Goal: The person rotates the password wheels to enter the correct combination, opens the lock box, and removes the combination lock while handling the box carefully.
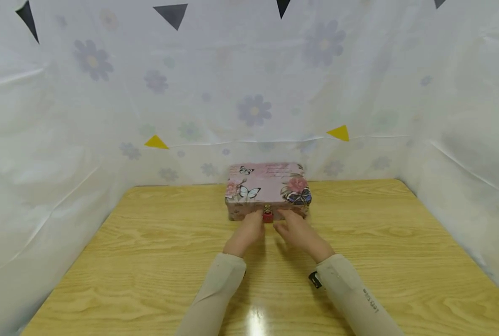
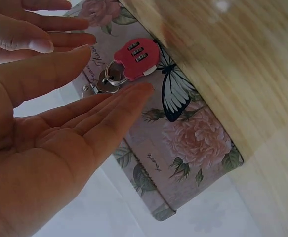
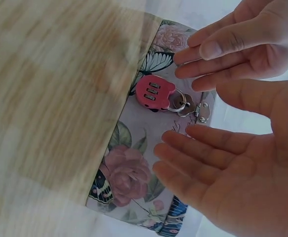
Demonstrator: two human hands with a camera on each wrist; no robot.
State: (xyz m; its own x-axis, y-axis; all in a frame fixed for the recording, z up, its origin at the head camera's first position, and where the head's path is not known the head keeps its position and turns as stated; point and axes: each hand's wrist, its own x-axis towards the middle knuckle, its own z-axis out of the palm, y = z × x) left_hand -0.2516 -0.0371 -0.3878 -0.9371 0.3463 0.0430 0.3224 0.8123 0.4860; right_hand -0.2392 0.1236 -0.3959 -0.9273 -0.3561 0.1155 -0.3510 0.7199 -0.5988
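two pale sleeves (image 1: 215,289) come in from six o'clock over one wood-grained table (image 1: 148,261). ahead of them are two bare hands, palms facing each other, both wide with fingers fairly straight and neither gripping anything: the left hand (image 1: 248,231) and the right hand (image 1: 299,232).

the relation that any move from here seems to turn on is the gap between the fingertips, where one red padlock (image 1: 268,217) hangs. it lies at about two o'clock from the left hand and about ten o'clock from the right; the left looks the nearer. whether any fingertip touches it i can't quite tell, as the hands overlap it in the wrist views. it has three number wheels (image 2: 137,52) and hangs from one metal clasp (image 3: 203,112).

just beyond, at twelve o'clock from the hands, sits one lidded box (image 1: 270,184), lid down, its long axis running nine to three, with the padlock at the middle of its front. farthest off is one flowered backdrop (image 1: 215,93), with four dark triangles (image 1: 172,15) and three yellow ones.
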